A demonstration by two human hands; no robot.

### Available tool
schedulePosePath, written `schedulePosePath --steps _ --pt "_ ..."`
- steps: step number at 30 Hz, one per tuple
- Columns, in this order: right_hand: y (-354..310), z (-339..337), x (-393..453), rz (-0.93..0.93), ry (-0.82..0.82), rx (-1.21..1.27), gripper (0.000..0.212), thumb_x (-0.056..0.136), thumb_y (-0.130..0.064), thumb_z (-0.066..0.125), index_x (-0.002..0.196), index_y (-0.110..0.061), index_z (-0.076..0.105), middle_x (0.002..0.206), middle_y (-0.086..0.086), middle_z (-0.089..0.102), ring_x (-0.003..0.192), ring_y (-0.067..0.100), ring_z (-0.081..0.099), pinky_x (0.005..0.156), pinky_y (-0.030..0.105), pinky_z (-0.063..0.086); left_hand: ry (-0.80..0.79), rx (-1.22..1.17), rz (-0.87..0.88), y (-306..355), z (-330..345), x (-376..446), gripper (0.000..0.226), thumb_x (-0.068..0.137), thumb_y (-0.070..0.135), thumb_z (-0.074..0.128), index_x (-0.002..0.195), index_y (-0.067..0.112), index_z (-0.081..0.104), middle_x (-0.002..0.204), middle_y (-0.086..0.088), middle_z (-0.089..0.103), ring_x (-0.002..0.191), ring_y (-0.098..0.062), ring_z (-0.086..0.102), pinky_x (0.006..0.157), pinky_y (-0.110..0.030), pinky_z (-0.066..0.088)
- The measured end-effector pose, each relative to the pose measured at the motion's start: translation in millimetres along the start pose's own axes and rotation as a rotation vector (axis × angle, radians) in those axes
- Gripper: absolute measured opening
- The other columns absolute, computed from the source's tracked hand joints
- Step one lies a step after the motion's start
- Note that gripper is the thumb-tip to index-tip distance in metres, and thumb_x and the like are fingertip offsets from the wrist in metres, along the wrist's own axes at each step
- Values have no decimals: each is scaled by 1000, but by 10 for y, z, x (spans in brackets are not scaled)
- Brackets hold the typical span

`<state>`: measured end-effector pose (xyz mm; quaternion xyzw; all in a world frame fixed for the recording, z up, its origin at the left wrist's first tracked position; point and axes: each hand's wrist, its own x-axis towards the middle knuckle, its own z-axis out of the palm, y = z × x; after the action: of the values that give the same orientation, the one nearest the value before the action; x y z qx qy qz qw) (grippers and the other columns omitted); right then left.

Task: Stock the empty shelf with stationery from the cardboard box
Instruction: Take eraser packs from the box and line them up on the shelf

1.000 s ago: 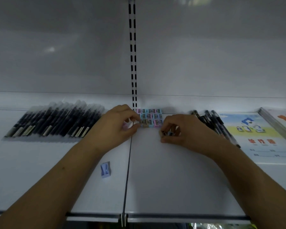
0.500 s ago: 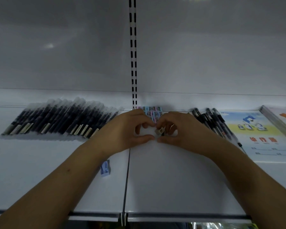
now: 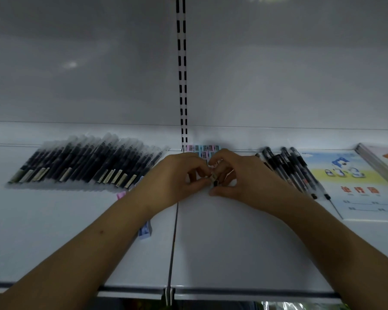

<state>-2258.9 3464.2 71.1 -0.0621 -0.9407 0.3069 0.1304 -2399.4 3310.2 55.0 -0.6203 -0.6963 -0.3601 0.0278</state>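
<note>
Both hands have closed together at frame centre since a second ago, when they worked apart on either side of the sharpener block; the view has also tilted slightly, bringing a pink sharpener (image 3: 121, 194) into sight beside the left wrist.

Left hand (image 3: 179, 177) and right hand (image 3: 240, 177) meet fingertip to fingertip, fingers curled, jointly pinching a small pencil sharpener (image 3: 213, 176) just in front of the sharpener block (image 3: 202, 148) standing at the back of the shelf (image 3: 233, 242), centre of frame. Much of the block is hidden behind the knuckles.

A blue sharpener (image 3: 145, 230) lies loose below the left forearm, left of centre. Capped black pens (image 3: 83, 162) lie in a row at middle left; loose black pens (image 3: 293, 168) lie right of the right hand, touching an exercise book (image 3: 349, 184) at the right edge. The cardboard box is not in view.

Handling judgement: the sharpeners appear light, rigid, smooth plastic, small enough to slip or tip. Best taken across the two broad flat faces with thumb and forefinger, away from the blade side. Setting one against the block likely calls for a gentle touch, since a nudge could shift its neighbours
</note>
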Motion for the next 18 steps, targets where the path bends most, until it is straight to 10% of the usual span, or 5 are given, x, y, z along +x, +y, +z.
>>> schedulePosePath --steps 10,18 --pt "12 -36 -23 -14 -41 48 71 74 -27 84 133 -32 45 96 -12 69 87 -3 64 82 11 51 -58 53 87 -40 -40 -24 22 88 16 73 110 20 73 106 10 64 94 -3 61 84 -26 53" --pt "62 -60 -26 -63 -22 -110 20 77 -31 81 88 -26 66 81 -13 65 75 1 61 68 17 51 -136 -4 80 -59 -115 -43 18 91 7 68 104 19 73 104 6 61 97 -7 60 89 -28 51"
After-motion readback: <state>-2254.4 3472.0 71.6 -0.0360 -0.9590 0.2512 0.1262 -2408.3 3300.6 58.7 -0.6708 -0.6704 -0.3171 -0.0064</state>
